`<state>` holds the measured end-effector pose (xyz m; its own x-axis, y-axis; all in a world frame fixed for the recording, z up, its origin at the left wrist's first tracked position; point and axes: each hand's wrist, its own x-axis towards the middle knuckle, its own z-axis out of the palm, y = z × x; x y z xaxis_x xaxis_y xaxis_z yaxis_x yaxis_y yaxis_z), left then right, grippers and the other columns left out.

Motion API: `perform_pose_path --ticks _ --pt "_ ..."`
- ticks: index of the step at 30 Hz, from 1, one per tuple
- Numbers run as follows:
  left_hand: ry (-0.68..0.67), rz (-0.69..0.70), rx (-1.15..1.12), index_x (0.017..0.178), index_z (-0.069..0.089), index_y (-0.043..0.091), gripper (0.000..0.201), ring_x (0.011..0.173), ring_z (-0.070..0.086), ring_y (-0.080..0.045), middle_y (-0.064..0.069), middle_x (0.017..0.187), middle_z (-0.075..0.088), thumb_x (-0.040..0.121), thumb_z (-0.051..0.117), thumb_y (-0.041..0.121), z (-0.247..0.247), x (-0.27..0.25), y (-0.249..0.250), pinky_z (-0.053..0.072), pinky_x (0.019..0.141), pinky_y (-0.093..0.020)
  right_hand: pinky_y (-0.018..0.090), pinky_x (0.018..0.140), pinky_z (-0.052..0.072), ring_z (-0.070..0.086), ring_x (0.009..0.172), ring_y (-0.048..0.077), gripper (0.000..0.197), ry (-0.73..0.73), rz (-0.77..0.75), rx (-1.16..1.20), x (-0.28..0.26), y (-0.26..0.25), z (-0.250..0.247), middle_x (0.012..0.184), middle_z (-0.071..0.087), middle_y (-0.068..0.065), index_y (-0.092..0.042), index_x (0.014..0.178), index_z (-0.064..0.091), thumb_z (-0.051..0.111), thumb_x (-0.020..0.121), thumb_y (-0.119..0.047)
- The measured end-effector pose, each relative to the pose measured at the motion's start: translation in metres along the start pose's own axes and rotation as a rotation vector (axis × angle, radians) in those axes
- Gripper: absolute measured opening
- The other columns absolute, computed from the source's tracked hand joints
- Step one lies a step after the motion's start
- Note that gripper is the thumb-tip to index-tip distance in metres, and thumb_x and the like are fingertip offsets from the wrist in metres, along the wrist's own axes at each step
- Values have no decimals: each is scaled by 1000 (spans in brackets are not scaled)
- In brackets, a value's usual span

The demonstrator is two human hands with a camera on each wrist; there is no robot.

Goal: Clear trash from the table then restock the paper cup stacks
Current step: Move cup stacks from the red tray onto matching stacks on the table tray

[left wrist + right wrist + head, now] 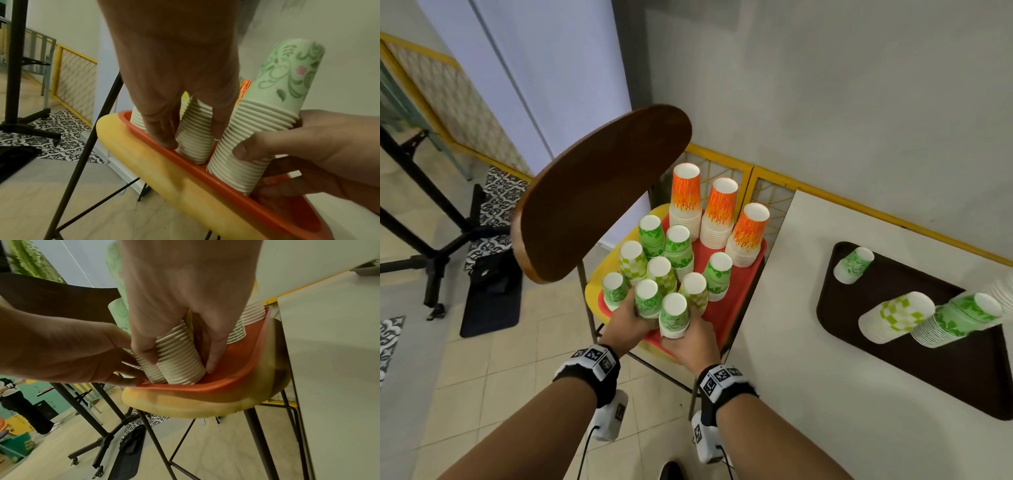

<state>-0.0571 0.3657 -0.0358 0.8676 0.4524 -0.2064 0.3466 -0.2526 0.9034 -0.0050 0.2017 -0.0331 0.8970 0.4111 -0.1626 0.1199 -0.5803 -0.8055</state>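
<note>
Several upside-down stacks of green paper cups stand on a red tray (726, 308) beside three orange stacks (685, 202). My left hand (630, 318) grips one green stack (646, 298) low down at the tray's near edge; in the left wrist view the left hand (193, 138) has fingers on both sides of that stack (193, 126). My right hand (695, 339) grips the neighbouring floral green stack (674, 315), tilted slightly. The right wrist view shows the right hand (179, 363) curled round its ribbed rims (180, 366), base on the tray (205, 386).
The red tray lies on a yellow chair seat (592, 287) with a brown backrest (599, 192). To the right, a white table (808, 394) carries a dark brown tray (945, 370) holding three green cup stacks (893, 315). A black table base (434, 253) stands on the floor at left.
</note>
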Motion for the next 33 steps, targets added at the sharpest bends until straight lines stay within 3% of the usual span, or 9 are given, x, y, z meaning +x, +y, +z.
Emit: perform_pose_path --ticks 4,10,14,16,20,24,26,29,33 --pt "-9 38 79 125 50 57 74 119 65 -7 15 127 69 73 93 27 0 1 -3 52 102 -40 35 81 59 72 100 19 58 -15 19 55 -4 4 -1 102 75 -5 -25 114 58 78 61 -40" --pt "18 13 98 132 58 28 70 111 70 -14 10 118 74 71 93 34 -6 -9 12 57 96 -42 5 75 47 69 97 6 63 -19 -7 108 -9 2 -30 107 74 -7 -25 123 59 85 65 -26" --pt "59 67 86 125 63 24 59 101 68 -5 9 112 75 74 92 27 -14 -24 56 52 82 -23 1 75 47 62 82 -20 65 7 -32 160 -17 -3 -78 92 68 -21 -21 123 61 88 64 -26" --pt "63 116 82 125 62 26 61 103 69 -10 10 113 75 72 93 31 -17 -28 87 52 83 -28 0 73 47 59 81 -23 64 69 -38 159 -19 -5 -116 91 66 -24 -21 121 62 90 63 -28" --pt "-27 216 29 127 61 31 67 109 70 -9 13 117 74 68 93 39 -5 -19 158 57 92 -37 4 76 49 62 87 -14 61 301 -48 134 -11 -11 -200 97 67 -22 -23 117 61 89 64 -30" --pt "-132 331 -87 124 63 20 55 105 72 -12 5 113 76 76 89 19 40 -7 229 60 94 -43 18 82 47 63 94 7 61 540 -16 95 12 -3 -275 103 69 -5 -10 119 61 89 66 -21" --pt "-181 371 -90 127 60 21 59 107 71 -10 7 116 75 75 89 22 68 3 258 59 96 -42 20 85 46 67 100 15 64 626 15 70 27 14 -301 110 72 3 -10 121 60 89 65 -22" --pt "-234 401 -79 128 60 23 69 109 71 -11 8 118 74 67 87 35 109 21 293 59 97 -46 21 85 44 67 107 24 64 692 87 90 49 43 -327 114 71 7 -10 121 58 87 66 -22" --pt "-276 407 -71 129 59 18 60 111 71 -16 4 118 74 76 87 18 158 44 324 58 98 -47 30 89 49 65 110 30 58 716 121 141 80 77 -349 115 69 10 -11 117 56 86 68 -18"
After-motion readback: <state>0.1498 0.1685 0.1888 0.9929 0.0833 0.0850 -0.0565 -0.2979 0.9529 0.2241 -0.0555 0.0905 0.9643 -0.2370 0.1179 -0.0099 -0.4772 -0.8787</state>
